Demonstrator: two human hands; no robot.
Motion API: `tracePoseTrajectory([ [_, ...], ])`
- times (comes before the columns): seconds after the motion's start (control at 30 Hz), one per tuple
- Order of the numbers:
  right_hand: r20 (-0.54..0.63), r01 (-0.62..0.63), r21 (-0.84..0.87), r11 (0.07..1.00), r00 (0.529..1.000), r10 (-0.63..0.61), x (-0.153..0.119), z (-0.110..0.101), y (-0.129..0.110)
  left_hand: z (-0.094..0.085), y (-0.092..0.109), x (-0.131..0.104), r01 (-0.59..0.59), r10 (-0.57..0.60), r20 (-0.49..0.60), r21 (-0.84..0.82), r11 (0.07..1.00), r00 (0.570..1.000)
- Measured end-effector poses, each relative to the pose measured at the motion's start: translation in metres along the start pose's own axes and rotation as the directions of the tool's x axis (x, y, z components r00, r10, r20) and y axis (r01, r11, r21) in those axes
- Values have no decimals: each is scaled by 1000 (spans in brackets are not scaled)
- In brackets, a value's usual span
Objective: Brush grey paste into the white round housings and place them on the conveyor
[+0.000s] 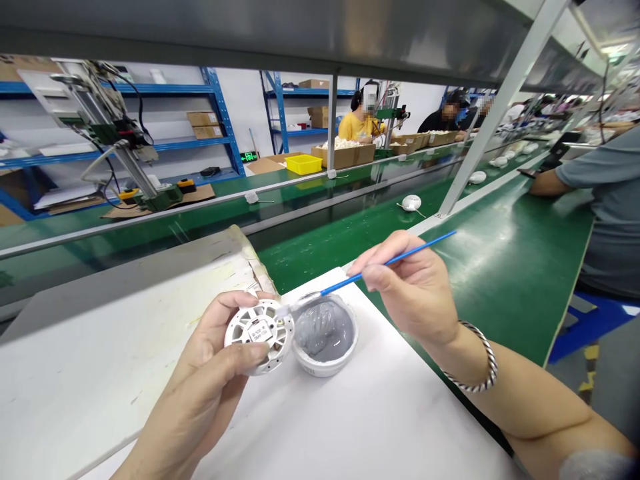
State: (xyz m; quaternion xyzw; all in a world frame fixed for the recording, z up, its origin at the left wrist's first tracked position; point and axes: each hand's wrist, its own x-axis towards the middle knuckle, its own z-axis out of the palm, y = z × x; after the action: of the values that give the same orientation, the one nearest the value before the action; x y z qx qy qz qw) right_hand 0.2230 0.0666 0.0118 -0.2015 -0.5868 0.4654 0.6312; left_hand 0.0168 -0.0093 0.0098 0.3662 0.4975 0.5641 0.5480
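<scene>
My left hand [215, 363] is closed round a round white slotted part [260, 332], its thumb on the face beside a small printed label. Between the thumb and fingers of my right hand [410, 283] is a thin brush with a blue handle [390, 262]. The brush's pale tip is at the part's right edge; whether it touches cannot be told. Just right of the part, under the brush, a white tub [325, 368] of grey paste stands on a white sheet [350, 420].
A green conveyor [320, 230] carries white round parts [411, 203] beyond the sheet. A slanted metal post [475, 157] rises from its near edge. A person in a grey shirt [613, 207] is at the right. A pale board [125, 340] lies left.
</scene>
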Motion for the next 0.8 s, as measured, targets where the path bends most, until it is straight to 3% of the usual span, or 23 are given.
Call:
tracePoseTrajectory([
  [0.27, -110, 66, -59, 996, 991, -72, -1, -2, -12, -3, 1, 1, 48, -48, 8, -90, 995, 999],
  [0.53, -62, 137, -74, 988, 988, -142, -2, -1, -11, -6, -3, 4, 50, -49, 11, -85, 995, 999],
  [0.8, -51, 187, -76, 979, 980, -191, -2, -1, -10, -3, 0, 0, -11, 6, -57, -81, 997, 998],
])
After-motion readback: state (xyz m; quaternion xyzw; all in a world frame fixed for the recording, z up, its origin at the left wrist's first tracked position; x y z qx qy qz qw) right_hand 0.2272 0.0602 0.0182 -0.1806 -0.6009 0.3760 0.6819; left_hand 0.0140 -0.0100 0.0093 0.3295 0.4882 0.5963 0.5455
